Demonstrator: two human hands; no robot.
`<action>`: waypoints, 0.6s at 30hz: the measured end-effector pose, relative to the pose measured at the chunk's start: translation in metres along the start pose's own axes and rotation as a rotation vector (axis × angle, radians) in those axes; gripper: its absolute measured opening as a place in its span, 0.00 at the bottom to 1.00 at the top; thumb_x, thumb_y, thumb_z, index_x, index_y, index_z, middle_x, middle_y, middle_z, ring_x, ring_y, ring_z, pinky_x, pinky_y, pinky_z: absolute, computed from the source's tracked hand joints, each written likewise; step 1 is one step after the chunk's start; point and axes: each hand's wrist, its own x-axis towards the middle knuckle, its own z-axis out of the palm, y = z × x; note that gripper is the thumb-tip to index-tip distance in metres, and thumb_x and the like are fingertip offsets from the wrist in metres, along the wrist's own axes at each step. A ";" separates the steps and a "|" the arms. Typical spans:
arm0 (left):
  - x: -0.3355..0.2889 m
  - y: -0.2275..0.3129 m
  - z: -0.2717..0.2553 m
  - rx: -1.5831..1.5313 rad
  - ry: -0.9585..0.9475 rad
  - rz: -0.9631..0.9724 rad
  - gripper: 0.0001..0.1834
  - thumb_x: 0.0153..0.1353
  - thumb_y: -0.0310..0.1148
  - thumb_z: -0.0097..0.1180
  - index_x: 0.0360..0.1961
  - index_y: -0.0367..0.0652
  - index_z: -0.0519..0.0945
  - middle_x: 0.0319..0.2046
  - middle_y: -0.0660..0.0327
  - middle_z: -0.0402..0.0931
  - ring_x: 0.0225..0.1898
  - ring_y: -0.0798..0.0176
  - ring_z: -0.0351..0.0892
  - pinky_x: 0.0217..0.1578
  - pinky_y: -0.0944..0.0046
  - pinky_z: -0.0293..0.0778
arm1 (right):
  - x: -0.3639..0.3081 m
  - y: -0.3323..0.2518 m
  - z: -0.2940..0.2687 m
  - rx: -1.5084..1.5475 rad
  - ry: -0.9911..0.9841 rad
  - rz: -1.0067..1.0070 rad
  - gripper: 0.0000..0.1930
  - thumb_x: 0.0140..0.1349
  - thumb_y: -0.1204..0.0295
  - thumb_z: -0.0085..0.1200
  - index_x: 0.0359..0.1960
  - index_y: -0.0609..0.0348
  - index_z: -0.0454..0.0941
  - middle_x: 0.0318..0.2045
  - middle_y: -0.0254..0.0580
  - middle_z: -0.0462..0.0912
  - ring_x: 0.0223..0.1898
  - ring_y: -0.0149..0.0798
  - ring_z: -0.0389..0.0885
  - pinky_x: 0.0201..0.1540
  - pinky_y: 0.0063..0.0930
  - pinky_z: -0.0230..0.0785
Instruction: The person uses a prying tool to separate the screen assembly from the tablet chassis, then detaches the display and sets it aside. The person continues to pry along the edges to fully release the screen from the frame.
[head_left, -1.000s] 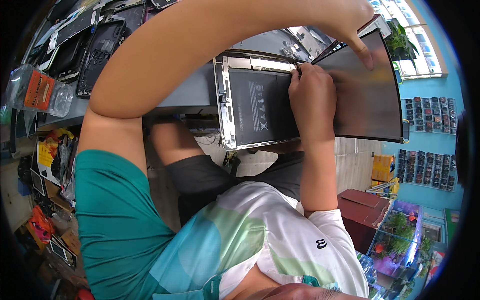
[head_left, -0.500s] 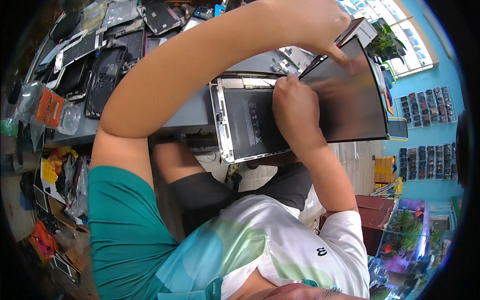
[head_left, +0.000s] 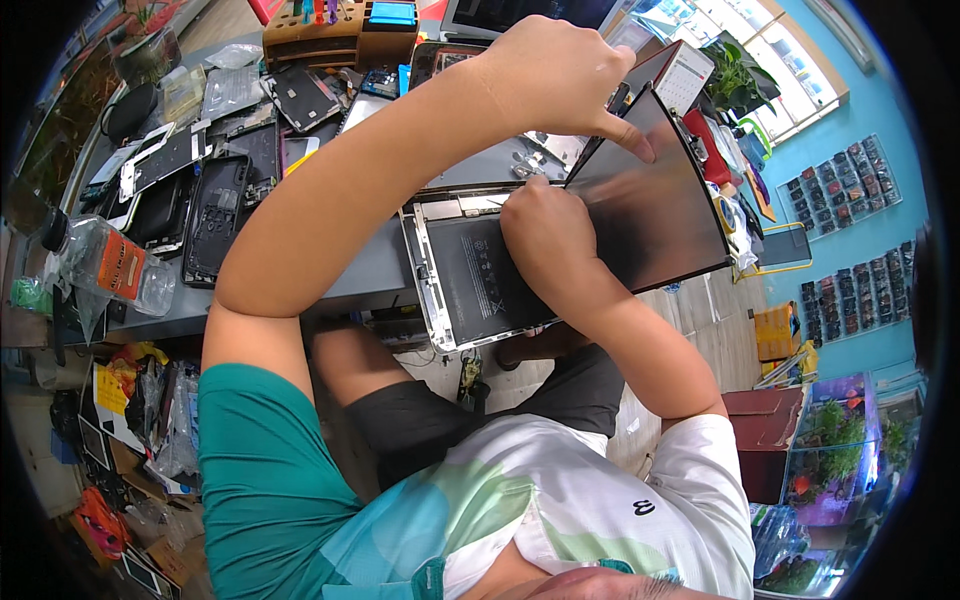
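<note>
An opened tablet (head_left: 432,290) sits at the front of the desk, its black battery and silver frame exposed. Its dark glossy screen panel (head_left: 675,215) is raised on the right side of the body. My left hand (head_left: 570,85) arches over the desk and grips the panel's far edge, thumb on the glossy face and fingers behind it. Over the tablet's inside, near where body and panel meet, my right hand (head_left: 548,228) is closed with curled fingers. What its fingertips pinch, if anything, is hidden beneath the hand.
Phone housings and loose parts (head_left: 215,210) crowd the desk's left side, beside a clear plastic bottle (head_left: 125,265). A wooden tool rack (head_left: 315,45) stands at the back. Small metal parts (head_left: 530,160) lie behind the tablet. A fish tank (head_left: 830,440) is at right.
The view has shifted, bringing the tool rack at the back into sight. Both hands keep nearly the same places on the tablet and its panel.
</note>
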 end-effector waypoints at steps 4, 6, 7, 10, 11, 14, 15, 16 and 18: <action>0.003 -0.001 0.007 0.024 0.004 -0.022 0.61 0.48 0.93 0.56 0.45 0.36 0.87 0.30 0.50 0.90 0.37 0.47 0.95 0.41 0.49 0.90 | 0.002 0.000 -0.002 0.014 -0.013 -0.012 0.09 0.66 0.72 0.63 0.37 0.56 0.96 0.39 0.47 0.91 0.43 0.45 0.94 0.41 0.35 0.90; 0.004 -0.002 0.010 0.047 0.019 -0.024 0.62 0.47 0.94 0.56 0.45 0.35 0.87 0.31 0.50 0.90 0.37 0.46 0.95 0.41 0.49 0.90 | 0.003 0.000 -0.003 0.017 -0.008 -0.016 0.09 0.66 0.72 0.63 0.37 0.56 0.96 0.38 0.46 0.92 0.44 0.45 0.94 0.42 0.35 0.90; 0.005 -0.002 0.011 0.051 0.015 -0.024 0.62 0.47 0.94 0.55 0.46 0.35 0.87 0.31 0.50 0.90 0.37 0.46 0.95 0.42 0.49 0.90 | 0.003 0.000 -0.002 0.020 -0.003 -0.010 0.09 0.66 0.72 0.62 0.37 0.55 0.96 0.37 0.46 0.92 0.45 0.44 0.94 0.43 0.35 0.90; 0.004 -0.002 0.012 0.060 0.026 -0.023 0.63 0.46 0.95 0.54 0.46 0.35 0.87 0.31 0.49 0.90 0.37 0.46 0.95 0.43 0.49 0.90 | 0.002 -0.002 -0.005 0.024 0.000 -0.018 0.09 0.66 0.72 0.62 0.36 0.54 0.96 0.36 0.43 0.92 0.47 0.43 0.93 0.45 0.35 0.90; 0.004 -0.002 0.012 0.059 0.048 -0.018 0.64 0.46 0.96 0.53 0.45 0.35 0.87 0.31 0.49 0.90 0.37 0.46 0.95 0.43 0.48 0.90 | 0.001 -0.002 -0.007 0.023 -0.002 -0.023 0.09 0.66 0.71 0.62 0.36 0.54 0.96 0.36 0.42 0.92 0.47 0.43 0.92 0.45 0.35 0.90; 0.003 0.003 0.004 0.055 -0.053 -0.057 0.59 0.50 0.89 0.60 0.55 0.38 0.85 0.37 0.49 0.90 0.41 0.45 0.94 0.46 0.48 0.89 | 0.003 -0.002 -0.007 0.033 -0.009 -0.016 0.09 0.66 0.71 0.62 0.35 0.54 0.96 0.36 0.41 0.92 0.47 0.43 0.92 0.45 0.34 0.89; 0.002 0.007 -0.005 0.056 -0.114 -0.078 0.58 0.51 0.85 0.64 0.61 0.39 0.84 0.40 0.48 0.90 0.43 0.45 0.94 0.47 0.48 0.89 | 0.002 -0.001 -0.007 0.040 0.011 -0.033 0.09 0.65 0.72 0.62 0.34 0.55 0.95 0.35 0.43 0.92 0.45 0.43 0.93 0.44 0.35 0.89; 0.000 0.007 -0.013 0.022 -0.079 -0.036 0.55 0.55 0.83 0.63 0.59 0.37 0.83 0.39 0.45 0.90 0.43 0.42 0.93 0.46 0.47 0.88 | 0.002 0.000 -0.005 0.047 0.031 -0.051 0.09 0.65 0.73 0.61 0.33 0.56 0.94 0.35 0.45 0.91 0.42 0.44 0.93 0.42 0.36 0.88; -0.006 0.005 -0.022 -0.048 -0.015 0.049 0.50 0.62 0.77 0.63 0.55 0.33 0.82 0.37 0.39 0.89 0.42 0.38 0.92 0.43 0.43 0.87 | 0.002 0.001 -0.002 0.042 0.033 -0.063 0.08 0.64 0.73 0.62 0.33 0.55 0.94 0.34 0.44 0.91 0.42 0.43 0.93 0.42 0.35 0.88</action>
